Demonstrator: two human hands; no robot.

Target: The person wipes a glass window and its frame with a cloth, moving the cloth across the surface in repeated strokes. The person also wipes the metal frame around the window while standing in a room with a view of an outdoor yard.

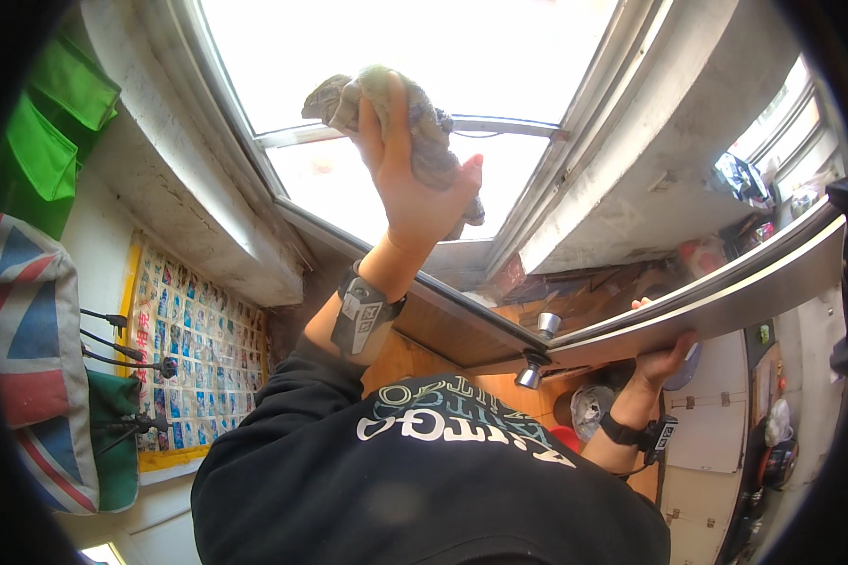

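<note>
My left hand [413, 180] is raised in front of a bright glazed window or door opening [424, 42], its fingers spread over a crumpled grey-brown cloth [431, 134]. The glare hides whether the cloth touches glass. My right hand [661, 364] grips the pale edge of an open door panel [608, 339]. Its fingertips show on the far side and its palm lies on the near side. A round metal knob [549, 324] sticks out on one side of the panel, and a second knob [528, 374] on the other.
Worn, pale walls [622, 191] flank the opening. On the left hang a green fabric organiser [56, 113], a Union Jack-patterned bag [35, 367], black cables [124, 349] and a printed poster [198, 346]. White cabinets [703, 424] and a lined bin [593, 409] stand at the right.
</note>
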